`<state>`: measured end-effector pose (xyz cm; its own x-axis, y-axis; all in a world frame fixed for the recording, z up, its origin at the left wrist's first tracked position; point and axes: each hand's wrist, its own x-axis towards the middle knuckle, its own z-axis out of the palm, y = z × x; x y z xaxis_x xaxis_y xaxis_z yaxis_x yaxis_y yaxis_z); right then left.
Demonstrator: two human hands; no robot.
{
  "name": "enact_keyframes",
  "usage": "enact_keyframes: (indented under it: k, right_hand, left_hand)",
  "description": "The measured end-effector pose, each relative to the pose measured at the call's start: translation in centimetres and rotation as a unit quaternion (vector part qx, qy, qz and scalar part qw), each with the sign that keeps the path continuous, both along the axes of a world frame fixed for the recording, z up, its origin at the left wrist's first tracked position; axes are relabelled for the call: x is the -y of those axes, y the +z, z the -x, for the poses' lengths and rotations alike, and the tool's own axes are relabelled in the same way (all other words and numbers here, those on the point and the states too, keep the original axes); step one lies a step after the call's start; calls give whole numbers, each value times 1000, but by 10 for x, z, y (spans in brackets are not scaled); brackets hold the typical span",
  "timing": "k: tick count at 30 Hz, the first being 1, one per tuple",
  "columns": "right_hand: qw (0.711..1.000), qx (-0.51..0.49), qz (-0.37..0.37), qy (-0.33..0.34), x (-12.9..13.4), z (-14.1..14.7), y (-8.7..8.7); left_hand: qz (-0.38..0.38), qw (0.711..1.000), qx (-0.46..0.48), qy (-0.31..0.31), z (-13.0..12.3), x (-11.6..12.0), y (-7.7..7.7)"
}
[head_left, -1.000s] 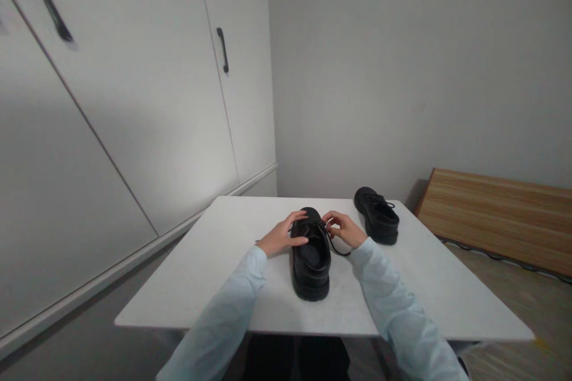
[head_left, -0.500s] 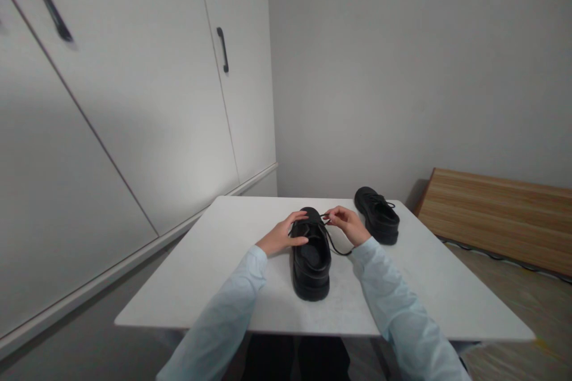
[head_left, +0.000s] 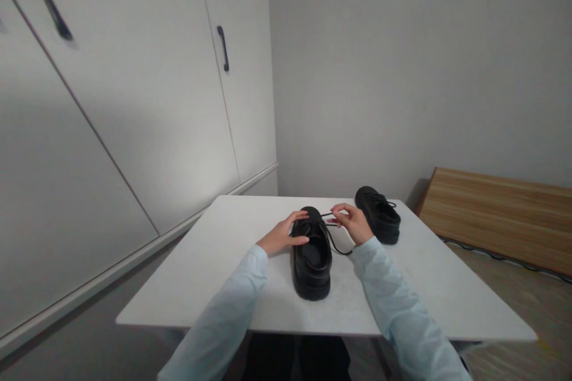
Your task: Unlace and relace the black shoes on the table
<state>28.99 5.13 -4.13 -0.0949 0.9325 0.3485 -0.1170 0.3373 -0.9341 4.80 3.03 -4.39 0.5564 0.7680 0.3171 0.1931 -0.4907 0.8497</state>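
Note:
A black lace-up shoe (head_left: pixel 312 274) stands on the white table in front of me, heel towards me and toe away. My left hand (head_left: pixel 283 236) lies against its left side, fingers over the front of the upper and thumb near the opening, so it steadies the shoe. Just right of the shoe, my right hand (head_left: pixel 351 223) pinches a black shoelace (head_left: pixel 328 214), pulled out sideways from the eyelets. Another length of lace loops down onto the table below that hand. Beyond it, a second black shoe (head_left: pixel 385 227) with its lace in place rests at the table's back right.
The white table (head_left: pixel 201 286) reaches close to a grey wall at the back. White cabinets (head_left: pixel 147 101) with dark handles line the left side. To the right, a wood-grain board (head_left: pixel 496 214) leans low above the floor, with a dark cable along it.
My right hand has moved a little to the right, drawing the lace further out from the shoe. The left hand and both shoes have stayed in place.

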Motion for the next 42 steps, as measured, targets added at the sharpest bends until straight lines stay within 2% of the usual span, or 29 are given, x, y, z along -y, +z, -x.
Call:
enact_keyframes:
  k: [3, 9, 12, 18, 25, 28, 32, 35, 38, 42]
  right_hand:
    - [1000, 27, 0, -9, 0, -2, 1]
    - [987, 137, -82, -22, -3, -4, -1]
    - [979, 182, -92, -17, -3, -3, -4]
    - [972, 223, -77, 10, -7, -7, -10]
    - [955, 266, -128, -33, -7, -9, -7]
    - [958, 253, -119, -67, -7, -10, -7]
    - [967, 220, -61, -110, -10, -15, -6]
    - [980, 169, -14, -107, -14, -19, -5]
    - [993, 74, 37, -89, -14, -18, -4]
    - [994, -41, 82, -66, -11, -15, -3]
  left_hand:
    - [2, 1000, 1, -2, 0, -1, 0]
    - [17, 1000, 4, 2, -1, 2, 3]
    - [18, 1000, 1, 6, -1, 3, 4]
    - [15, 1000, 0, 5, -1, 2, 4]
    - [25, 1000, 11, -1, -1, 3, 4]
    - [18, 1000, 7, 0, -1, 1, 2]
    - [5, 1000, -2, 4, 0, 0, 0]
    - [-1, 1000, -5, 5, 1, -1, -1]
    - [-2, 1000, -8, 9, 2, -1, -1]
    - [5, 1000, -5, 8, 2, -1, -2]
